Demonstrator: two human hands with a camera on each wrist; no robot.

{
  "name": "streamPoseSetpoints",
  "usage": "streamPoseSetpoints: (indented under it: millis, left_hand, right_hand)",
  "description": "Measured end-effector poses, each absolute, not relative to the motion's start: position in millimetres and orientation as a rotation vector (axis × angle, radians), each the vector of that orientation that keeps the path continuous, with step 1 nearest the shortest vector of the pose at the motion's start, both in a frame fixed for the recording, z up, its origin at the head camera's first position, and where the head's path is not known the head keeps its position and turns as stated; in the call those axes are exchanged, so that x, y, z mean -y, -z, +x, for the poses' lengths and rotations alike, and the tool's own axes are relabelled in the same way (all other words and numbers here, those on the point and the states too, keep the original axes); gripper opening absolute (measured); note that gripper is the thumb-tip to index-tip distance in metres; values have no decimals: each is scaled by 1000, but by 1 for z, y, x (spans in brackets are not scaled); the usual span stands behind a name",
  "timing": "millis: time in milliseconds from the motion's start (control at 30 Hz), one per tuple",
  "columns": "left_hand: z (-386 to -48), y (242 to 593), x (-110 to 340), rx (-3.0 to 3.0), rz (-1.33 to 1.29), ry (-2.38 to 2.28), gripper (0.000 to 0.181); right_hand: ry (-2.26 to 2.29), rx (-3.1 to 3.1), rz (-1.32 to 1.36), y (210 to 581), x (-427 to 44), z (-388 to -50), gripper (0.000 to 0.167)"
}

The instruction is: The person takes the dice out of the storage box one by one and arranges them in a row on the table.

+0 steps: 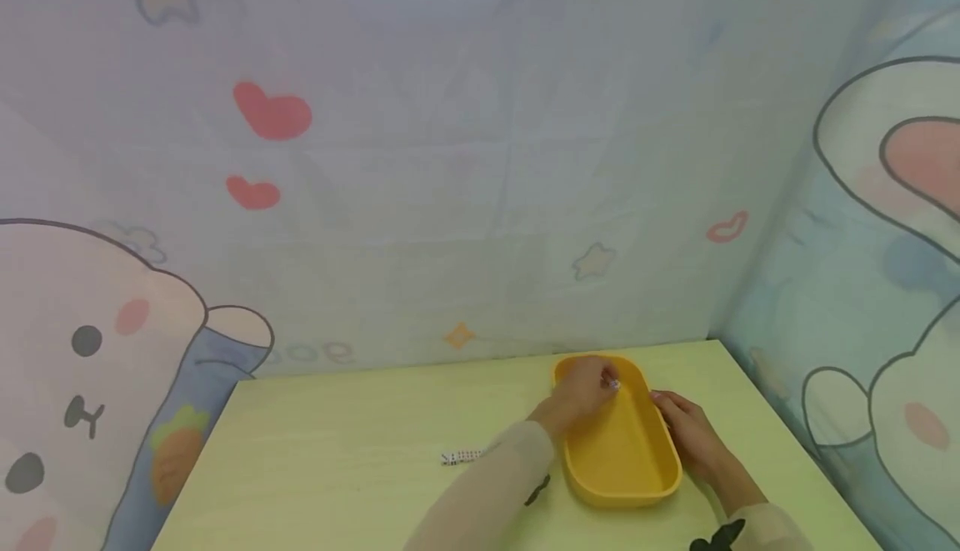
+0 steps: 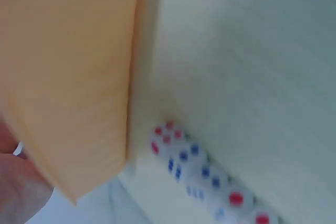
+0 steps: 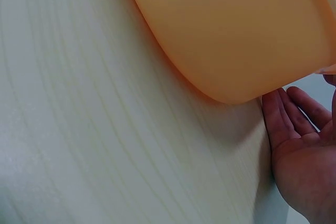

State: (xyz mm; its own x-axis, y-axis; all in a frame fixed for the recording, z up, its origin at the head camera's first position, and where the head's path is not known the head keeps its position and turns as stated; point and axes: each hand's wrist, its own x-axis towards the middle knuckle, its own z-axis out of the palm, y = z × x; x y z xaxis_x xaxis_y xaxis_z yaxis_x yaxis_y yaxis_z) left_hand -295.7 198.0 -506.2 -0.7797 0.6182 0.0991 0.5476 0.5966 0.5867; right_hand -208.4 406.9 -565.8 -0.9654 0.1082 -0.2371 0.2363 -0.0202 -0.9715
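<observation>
A yellow tray (image 1: 622,497) with rounded corners lies on the right part of the table. Over its far end, my left hand (image 1: 585,391) pinches a small white die (image 1: 614,384) at the fingertips. Only part of that left hand (image 2: 21,187) appears in the left wrist view, beyond the tray wall (image 2: 79,87). My right hand (image 1: 692,434) holds the tray's right side near the rim. In the right wrist view, the fingers of the right hand (image 3: 304,150) lie against the tray's outer wall, and the thumb is mostly cut off.
A row of white dice (image 1: 461,457) with red and blue pips lies left of the tray, partly behind the left sleeve (image 1: 487,484). The pale yellow table (image 1: 337,451) meets a cartoon-printed cloth (image 1: 420,201) at its back and right.
</observation>
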Motion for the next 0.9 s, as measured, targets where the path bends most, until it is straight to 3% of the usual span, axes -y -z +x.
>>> streamPoseSetpoints:
  millis: [233, 533, 900]
  left_hand:
    - [-299, 487, -159, -2660, 1108, -1062, 13]
    - [-302, 463, -97, -2625, 1053, -1188, 14]
    - [-295, 460, -16, -2592, 1035, -1162, 14]
  right_hand:
    - [2093, -2170, 378, 566, -406, -208, 70]
    - [2087, -2174, 379, 565, -405, -207, 68]
    - [2078, -2184, 380, 569, -405, -209, 71]
